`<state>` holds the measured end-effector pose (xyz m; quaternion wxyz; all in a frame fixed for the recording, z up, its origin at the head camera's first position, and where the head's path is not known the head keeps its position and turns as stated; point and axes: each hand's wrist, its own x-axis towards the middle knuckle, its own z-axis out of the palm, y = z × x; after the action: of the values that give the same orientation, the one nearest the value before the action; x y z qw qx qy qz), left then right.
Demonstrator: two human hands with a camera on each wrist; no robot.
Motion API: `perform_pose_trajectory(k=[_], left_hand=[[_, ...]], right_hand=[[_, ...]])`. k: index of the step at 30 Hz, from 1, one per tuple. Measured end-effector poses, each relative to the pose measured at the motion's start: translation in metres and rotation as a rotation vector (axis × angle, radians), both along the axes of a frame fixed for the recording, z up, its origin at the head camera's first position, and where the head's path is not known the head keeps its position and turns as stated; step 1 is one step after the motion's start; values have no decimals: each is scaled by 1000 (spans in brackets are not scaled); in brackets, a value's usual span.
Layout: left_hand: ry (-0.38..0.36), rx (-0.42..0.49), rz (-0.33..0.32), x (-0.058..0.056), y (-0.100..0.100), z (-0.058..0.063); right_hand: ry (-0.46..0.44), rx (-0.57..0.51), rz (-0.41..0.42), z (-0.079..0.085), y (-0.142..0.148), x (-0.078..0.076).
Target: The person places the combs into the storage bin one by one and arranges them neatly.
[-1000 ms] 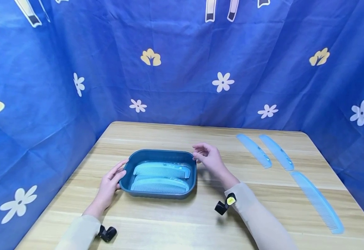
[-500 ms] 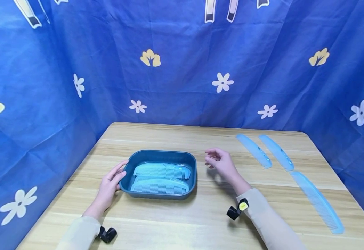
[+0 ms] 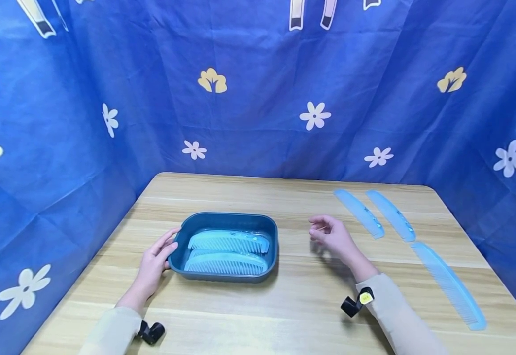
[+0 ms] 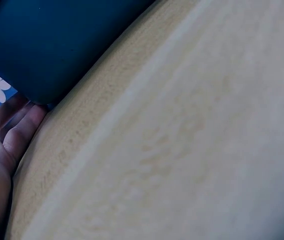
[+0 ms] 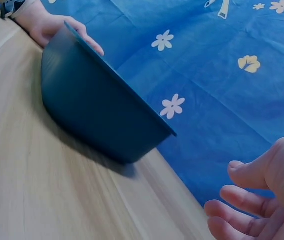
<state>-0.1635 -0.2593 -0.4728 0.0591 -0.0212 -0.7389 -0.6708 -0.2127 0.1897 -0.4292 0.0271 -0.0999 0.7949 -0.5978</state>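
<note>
In the head view a dark blue plastic basin [image 3: 222,277] stands on the table. My left hand [image 3: 153,264] grips its left end, thumb at the rim and fingers along the outside; the left wrist view shows fingers [image 4: 25,130] against a lower corner. Two light blue combs, an upper one [image 3: 228,235] and a lower one [image 3: 226,257], lie side by side inside, teeth toward me. To the right of the basin, apart from it, my right hand [image 3: 335,241] hovers over the table with loosely bent fingers, holding nothing. Its nearest comb [image 3: 361,214] lies farther right.
Beside that comb lies another comb [image 3: 392,216] at the back right. A longer comb [image 3: 453,288] slants toward the front right edge. The wooden table [image 3: 240,315] is bounded behind and at both sides by blue patterned cloth [image 3: 258,98].
My right hand has left the basin's right end and moved to the right, toward the loose combs. The left hand, the basin and all combs have stayed in place.
</note>
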Motion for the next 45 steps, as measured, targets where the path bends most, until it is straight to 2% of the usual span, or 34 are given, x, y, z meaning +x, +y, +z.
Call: perform_pose_trajectory(k=[9,16,24,31,39,45], left_hand=[[30,43,-27,1,1,0],[21,29,-22,1,-1,0],[3,21,-4,1,0,1],[22,19,-21,1,1,2],[1,13,9,1,1,1],[-3,4,8,0,1,1]], right_hand=[[13,94,36,-4,26,10],[-33,102,20,-6,39,20],[-34,97,9,-14,56,29],[-61,100,-41,-20,76,36],[-63,117,-109,-22,100,46],[-66,99,-172,-25,117,58]])
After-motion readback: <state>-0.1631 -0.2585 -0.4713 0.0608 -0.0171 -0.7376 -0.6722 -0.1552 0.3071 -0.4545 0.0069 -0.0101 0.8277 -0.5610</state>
